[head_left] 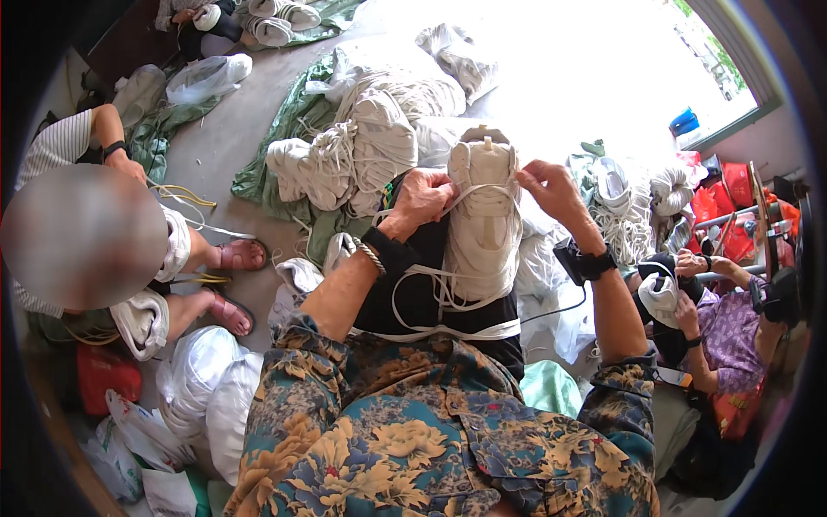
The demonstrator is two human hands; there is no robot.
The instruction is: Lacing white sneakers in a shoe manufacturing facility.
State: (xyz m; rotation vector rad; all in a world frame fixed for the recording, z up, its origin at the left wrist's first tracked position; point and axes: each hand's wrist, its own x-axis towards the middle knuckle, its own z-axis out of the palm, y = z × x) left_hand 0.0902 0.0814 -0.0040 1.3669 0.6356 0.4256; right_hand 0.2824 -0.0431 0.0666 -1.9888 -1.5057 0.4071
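A cream-white sneaker (484, 246) rests on my dark-trousered lap, its toe toward me and its tongue and opening at the far end. A white shoelace (482, 191) crosses the tongue, and its long loose part loops down over my thighs. My left hand (420, 200) is closed in a pinch on the shoelace at the sneaker's left edge. On the opposite edge, beside the upper eyelets, my right hand (554, 188) has its thumb and forefinger pinched together, seemingly on the lace; the fingertips partly hide it.
Ahead lies a heap of white shoes (379, 142) and laces on green sacking (258, 177). More laces (624, 220) hang in a bundle at right. Co-workers sit at left and right, each with shoes. White plastic bags (202, 375) lie at lower left. A black cable (564, 312) trails from my right wrist.
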